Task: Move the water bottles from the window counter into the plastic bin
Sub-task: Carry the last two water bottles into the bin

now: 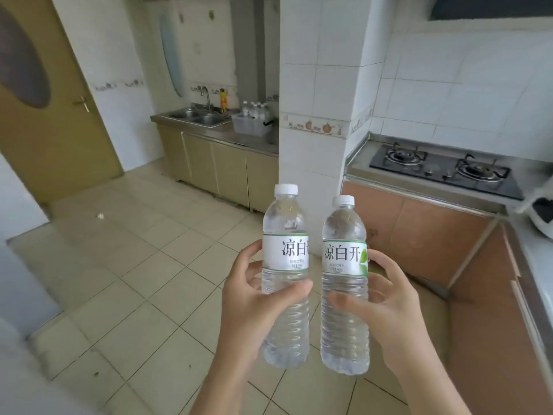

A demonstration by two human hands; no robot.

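Head view. Both labels read "凉白开"; on the left bottle [285,274] the third character is cut off by the curve, and the small print on both is illegible. The left hand [254,298] is wrapped around the left bottle at mid-height, thumb across the front. The right hand [386,304] grips the right bottle [344,283] likewise. Both bottles are upright, just beside each other, above the floor. The plastic bin [250,124] sits on the far counter [239,138] beside the sink [199,115], with more bottles [254,109] in or behind it, which cannot be told.
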